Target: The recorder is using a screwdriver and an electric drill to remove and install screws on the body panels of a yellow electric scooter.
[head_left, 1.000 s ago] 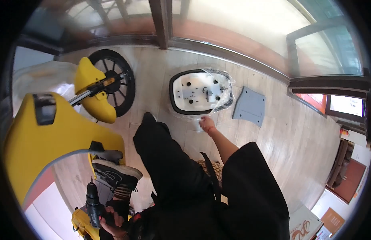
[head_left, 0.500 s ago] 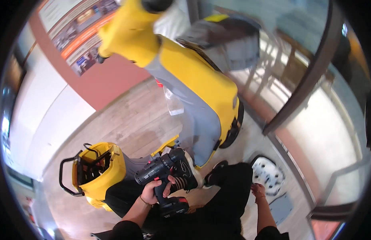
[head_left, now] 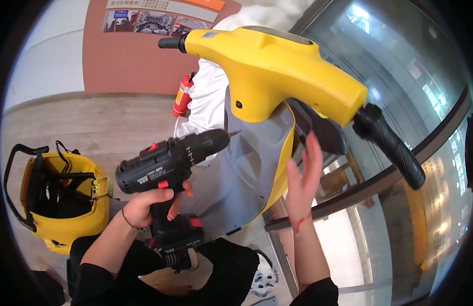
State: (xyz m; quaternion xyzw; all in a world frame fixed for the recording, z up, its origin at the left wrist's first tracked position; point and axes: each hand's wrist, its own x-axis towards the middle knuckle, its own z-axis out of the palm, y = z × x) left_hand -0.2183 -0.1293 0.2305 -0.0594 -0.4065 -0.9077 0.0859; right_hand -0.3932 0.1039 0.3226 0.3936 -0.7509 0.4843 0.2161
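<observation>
A black cordless drill (head_left: 167,163) with red switches is gripped by my left hand (head_left: 144,204), fingers wrapped round its handle. Its bit (head_left: 233,133) points right, in front of the grey inner panel (head_left: 246,163) of a yellow scooter; whether it touches the panel I cannot tell. My right hand (head_left: 304,178) is raised beside the panel's yellow right edge, fingers stretched upward and nothing in it. Above both hands spans the scooter's yellow handlebar cover (head_left: 282,66), with a black grip (head_left: 394,148) on the right and another (head_left: 170,43) on the left.
The scooter's yellow rear body (head_left: 75,224), uncovered on top with a black grab rail, stands at the left. A red fire extinguisher (head_left: 183,96) and white cloth (head_left: 208,94) are behind the front. Glass panes with a dark frame (head_left: 343,196) line the right. A white perforated piece (head_left: 264,275) lies low.
My view has risen toward the handlebar. The drill has come up in my left hand, its bit now showing. My right hand has lifted from near the floor to the front panel, fingers extended.
</observation>
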